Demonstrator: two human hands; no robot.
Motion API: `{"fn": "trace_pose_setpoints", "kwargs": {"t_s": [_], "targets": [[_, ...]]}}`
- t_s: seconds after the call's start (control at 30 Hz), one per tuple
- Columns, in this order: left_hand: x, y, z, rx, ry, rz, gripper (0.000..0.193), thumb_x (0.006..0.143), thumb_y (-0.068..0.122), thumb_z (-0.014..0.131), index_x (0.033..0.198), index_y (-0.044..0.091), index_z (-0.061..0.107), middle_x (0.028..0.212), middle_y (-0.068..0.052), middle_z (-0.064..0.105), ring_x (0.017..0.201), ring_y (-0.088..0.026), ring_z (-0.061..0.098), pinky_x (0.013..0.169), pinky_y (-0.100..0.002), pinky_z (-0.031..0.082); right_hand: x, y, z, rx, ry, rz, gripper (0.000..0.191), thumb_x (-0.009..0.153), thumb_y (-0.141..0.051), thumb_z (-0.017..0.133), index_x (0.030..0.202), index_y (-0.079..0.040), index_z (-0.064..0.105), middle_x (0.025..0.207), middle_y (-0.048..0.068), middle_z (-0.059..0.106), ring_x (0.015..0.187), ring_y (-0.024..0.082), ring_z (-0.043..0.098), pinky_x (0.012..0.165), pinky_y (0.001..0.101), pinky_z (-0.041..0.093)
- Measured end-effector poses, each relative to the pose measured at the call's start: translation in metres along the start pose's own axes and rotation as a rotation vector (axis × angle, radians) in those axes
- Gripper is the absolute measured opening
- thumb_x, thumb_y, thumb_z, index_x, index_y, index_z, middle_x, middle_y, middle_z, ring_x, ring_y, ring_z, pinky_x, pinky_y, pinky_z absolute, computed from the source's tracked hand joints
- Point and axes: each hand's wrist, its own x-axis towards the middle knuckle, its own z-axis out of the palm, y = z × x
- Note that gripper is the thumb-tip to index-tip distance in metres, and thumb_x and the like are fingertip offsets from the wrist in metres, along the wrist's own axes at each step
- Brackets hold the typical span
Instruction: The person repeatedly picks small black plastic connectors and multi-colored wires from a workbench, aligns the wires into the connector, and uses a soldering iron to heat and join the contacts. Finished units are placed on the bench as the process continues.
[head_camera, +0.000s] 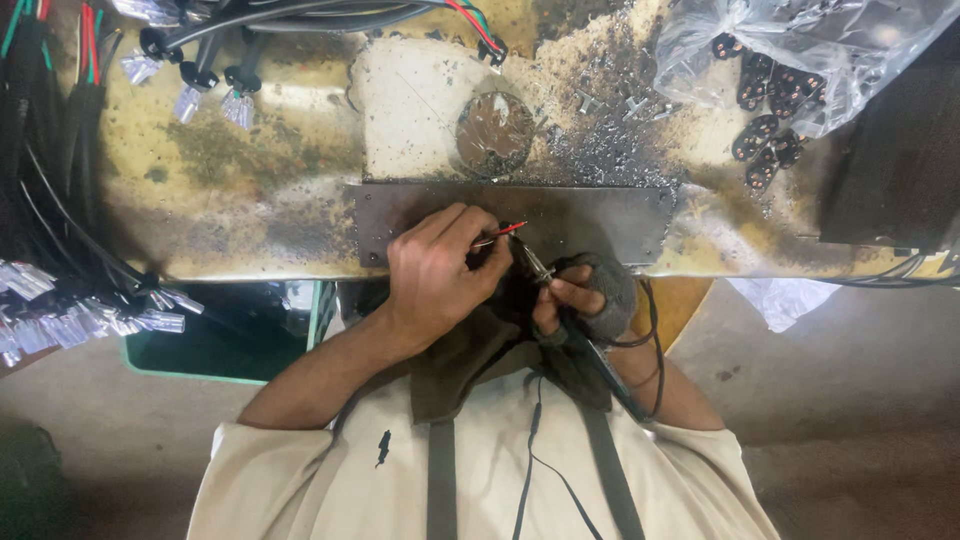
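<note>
Soldering is the step in hand: a thin red wire (508, 232) is being held at the near edge of the counter (250, 190), over the dark metal plate (600, 215) fixed there. I am reading the left hand (440, 268) as clamped on the red wire, thumb and forefinger pinching it so that the bare end is pointing toward the other hand. The right hand (585, 295), wearing a dark fingerless glove, is closed on a soldering iron (540, 265), whose tip is sitting just beside the wire end; whether tip and wire are touching, I cannot tell. The iron's black cord (650, 340) is looping down past the right wrist.

Judgement: the joint is being made or tinned now, and the step looks only part done. The next move is calling for a steady left-hand pinch, with the tip meeting the bare end only and the insulation kept away from the heat.

Further out, a round shiny disc (495, 130) is lying on the counter behind the plate, with small metal scraps (620, 110) scattered near it. A clear plastic bag (800, 50) of brown connector pieces is lying at the far right. Black cables with sleeved terminals (205, 85) are resting at the far left, and more terminals (90, 315) are hanging beside a green bin (230, 340) below the counter edge.
</note>
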Motion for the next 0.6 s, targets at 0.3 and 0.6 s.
{"fn": "trace_pose_setpoints", "kwargs": {"t_s": [0.3,0.6], "targets": [[0.001,0.001,-0.001,0.014,0.013,0.023,0.015,0.084,0.008,0.078,0.087,0.007,0.064,0.081,-0.008,0.064,0.070,-0.027,0.067,0.060,-0.038,0.052,-0.033,0.013,0.004,0.459,0.274,0.871,0.017,0.103,0.011,0.070,0.088,0.004,0.068,0.073,0.012,0.070,0.060,0.015,0.064,0.057,0.0249,0.048],[0.000,0.002,-0.002,0.030,0.022,0.054,0.016,0.084,0.009,0.079,0.088,0.007,0.063,0.081,-0.008,0.063,0.071,-0.028,0.066,0.061,-0.039,0.051,0.016,-0.005,0.009,0.084,0.277,0.058,0.009,0.098,0.001,0.065,0.100,0.001,0.056,0.086,0.009,0.064,0.073,0.018,0.065,0.064,0.0268,0.054]]}}
